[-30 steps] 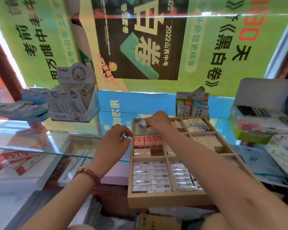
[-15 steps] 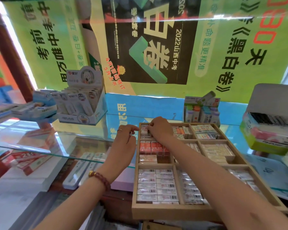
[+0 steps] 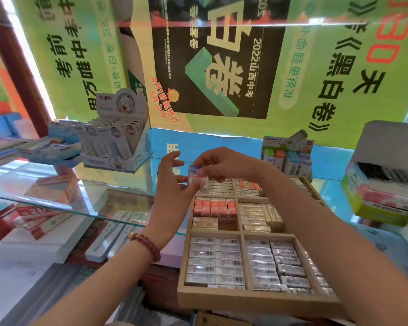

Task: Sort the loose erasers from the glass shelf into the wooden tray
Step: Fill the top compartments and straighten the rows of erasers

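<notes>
Blur obscures the held erasers (image 3: 196, 177), so their count and print cannot be read; only blue, white and red wrapping shows. Right hand (image 3: 222, 164) pinches them from above with fingers curled together, over the far left compartment of the tray (image 3: 257, 300). Left hand (image 3: 172, 182) stands just beside them with fingers apart and loosely bent, one digit touching their lower end. Both hands hide part of that far left compartment. Right forearm crosses the tray from its near right corner and covers most of the right-hand compartments and the right wall. Visible compartments hold 2B erasers (image 3: 213, 208) in an upright orange row at mid left and white erasers (image 3: 214, 260) with barcodes packed flat at near left. The tray rests on the glass shelf (image 3: 57, 203), whose front edge meets the tray's left wall partway along. A display box (image 3: 118, 137) stands at the shelf's back left, a small box (image 3: 287, 151) just behind the tray, and a green box (image 3: 382, 198) at the right, cut off by the frame edge. Red packs (image 3: 40, 215) show dimly through the glass. A green and black poster (image 3: 222, 57) with mirrored print fills the background.
</notes>
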